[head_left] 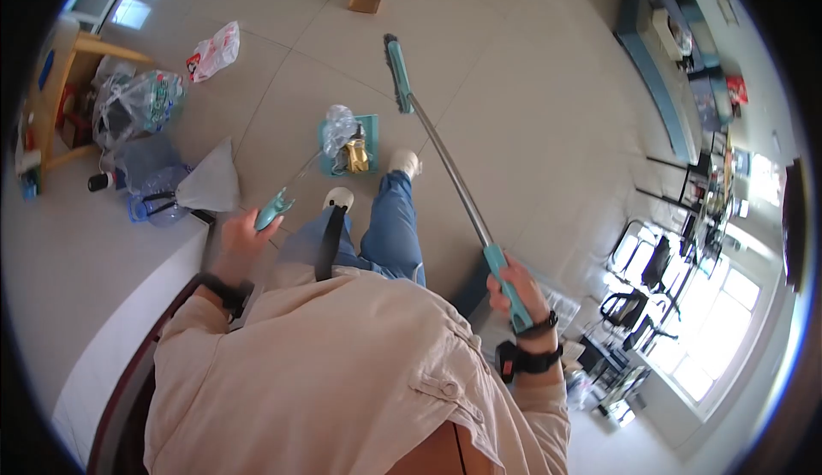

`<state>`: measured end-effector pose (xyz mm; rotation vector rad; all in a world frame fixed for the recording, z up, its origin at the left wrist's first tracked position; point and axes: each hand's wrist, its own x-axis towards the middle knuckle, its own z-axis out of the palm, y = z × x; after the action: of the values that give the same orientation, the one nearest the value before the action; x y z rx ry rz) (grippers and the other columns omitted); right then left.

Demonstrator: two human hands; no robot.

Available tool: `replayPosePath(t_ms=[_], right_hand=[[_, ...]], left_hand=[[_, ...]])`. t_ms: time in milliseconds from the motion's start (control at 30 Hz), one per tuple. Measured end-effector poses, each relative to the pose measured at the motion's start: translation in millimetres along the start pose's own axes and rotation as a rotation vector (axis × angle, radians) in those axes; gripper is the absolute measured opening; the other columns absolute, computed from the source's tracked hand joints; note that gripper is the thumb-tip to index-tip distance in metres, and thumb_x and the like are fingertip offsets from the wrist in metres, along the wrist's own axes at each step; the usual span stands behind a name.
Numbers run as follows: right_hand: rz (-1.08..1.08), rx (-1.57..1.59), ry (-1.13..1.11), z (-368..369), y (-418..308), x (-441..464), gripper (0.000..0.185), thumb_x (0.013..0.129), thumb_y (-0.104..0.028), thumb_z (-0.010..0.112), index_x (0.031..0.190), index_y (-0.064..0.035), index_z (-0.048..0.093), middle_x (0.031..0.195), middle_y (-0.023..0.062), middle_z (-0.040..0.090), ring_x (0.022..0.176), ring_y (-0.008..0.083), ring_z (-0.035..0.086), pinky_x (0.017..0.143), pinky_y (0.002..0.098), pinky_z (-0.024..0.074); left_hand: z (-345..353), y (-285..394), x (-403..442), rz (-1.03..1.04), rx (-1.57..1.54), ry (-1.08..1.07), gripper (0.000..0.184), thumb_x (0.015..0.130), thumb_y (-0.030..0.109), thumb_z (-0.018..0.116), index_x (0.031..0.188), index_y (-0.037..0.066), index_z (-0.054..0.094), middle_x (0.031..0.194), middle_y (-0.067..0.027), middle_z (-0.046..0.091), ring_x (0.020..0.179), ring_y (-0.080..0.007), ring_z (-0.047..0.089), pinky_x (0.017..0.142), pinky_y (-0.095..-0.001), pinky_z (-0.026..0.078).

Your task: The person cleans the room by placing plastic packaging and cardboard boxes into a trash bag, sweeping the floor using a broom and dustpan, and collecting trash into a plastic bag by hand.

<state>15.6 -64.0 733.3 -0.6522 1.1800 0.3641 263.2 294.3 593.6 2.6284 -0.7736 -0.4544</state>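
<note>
My right hand point(524, 288) is wrapped round the teal grip of a broom point(449, 162). Its metal pole runs forward to a teal head with dark bristles on the tiled floor. With my left hand point(242, 235) I hold the teal handle end of a dustpan point(372, 124); a thin metal rod leads from it down to the pan. In the pan, just ahead of my shoes, lie a crumpled clear plastic piece point(339, 128) and a shiny gold wrapper point(357, 155). The broom head rests beyond the pan, to its right, apart from it.
A small brown open box point(365, 0) lies on the floor far ahead. A white and red plastic bag point(214, 51) is at the left. Several filled bags point(141, 107) stand near a wooden shelf point(62, 89). Chairs point(629, 308) and a desk line the right side.
</note>
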Motion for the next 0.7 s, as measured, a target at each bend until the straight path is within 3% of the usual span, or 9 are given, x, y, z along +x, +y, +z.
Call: replayPosePath(t_ms=[200, 267, 400, 533, 600, 700], right_hand=[[-0.15, -0.469, -0.021, -10, -91, 155, 0.036, 0.078, -0.012, 0.045, 0.114, -0.0104, 0.04, 0.062, 0.0058, 0.047, 0.044, 0.0111, 0.044, 0.036, 0.0223, 0.0374], [-0.131, -0.599, -0.004, 2, -117, 211, 0.031, 0.08, -0.016, 0.044, 0.11, -0.0098, 0.04, 0.063, 0.0077, 0.047, 0.044, 0.0129, 0.045, 0.036, 0.0244, 0.0383], [0.0, -0.685, 0.022, 35, -154, 302, 0.028, 0.082, -0.023, 0.039, 0.107, -0.0104, 0.037, 0.064, 0.0095, 0.048, 0.043, 0.0156, 0.046, 0.037, 0.0283, 0.04], [0.148, -0.873, 0.036, 57, -112, 302, 0.026, 0.083, -0.024, 0.036, 0.106, -0.0131, 0.036, 0.063, 0.0091, 0.047, 0.043, 0.0161, 0.045, 0.037, 0.0304, 0.0396], [0.267, -0.857, -0.031, 52, -99, 283, 0.03, 0.082, -0.024, 0.036, 0.11, -0.013, 0.034, 0.061, 0.0093, 0.047, 0.04, 0.0159, 0.044, 0.036, 0.0303, 0.0386], [0.27, -0.809, -0.138, 52, -130, 270, 0.036, 0.082, -0.023, 0.036, 0.116, -0.0108, 0.034, 0.059, 0.0092, 0.047, 0.038, 0.0156, 0.042, 0.034, 0.0287, 0.0369]], left_hand=[[-4, 27, -30, -0.443, -0.073, 0.1, 0.036, 0.069, 0.036, 0.063, 0.061, 0.004, 0.049, 0.057, -0.0173, 0.051, 0.054, -0.0355, 0.05, 0.047, -0.0408, 0.038], [5, 29, -44, -0.647, 0.051, 0.057, 0.032, 0.069, 0.033, 0.063, 0.064, 0.004, 0.051, 0.06, -0.0155, 0.053, 0.056, -0.034, 0.051, 0.05, -0.0401, 0.04], [34, 46, -63, -0.767, -0.036, 0.272, 0.033, 0.07, 0.037, 0.061, 0.07, 0.004, 0.056, 0.062, -0.0158, 0.054, 0.057, -0.0345, 0.052, 0.051, -0.041, 0.04], [54, 58, -63, -0.955, 0.028, 0.245, 0.033, 0.071, 0.037, 0.061, 0.074, 0.005, 0.059, 0.064, -0.0151, 0.056, 0.059, -0.0335, 0.053, 0.052, -0.0408, 0.041], [59, 60, -68, -1.04, -0.021, 0.401, 0.033, 0.072, 0.034, 0.06, 0.067, 0.003, 0.052, 0.059, -0.0178, 0.05, 0.054, -0.0346, 0.049, 0.047, -0.0393, 0.037], [62, 63, -72, -1.11, -0.036, 0.448, 0.033, 0.072, 0.036, 0.059, 0.07, 0.003, 0.054, 0.062, -0.0172, 0.052, 0.056, -0.0343, 0.05, 0.049, -0.0394, 0.038]])
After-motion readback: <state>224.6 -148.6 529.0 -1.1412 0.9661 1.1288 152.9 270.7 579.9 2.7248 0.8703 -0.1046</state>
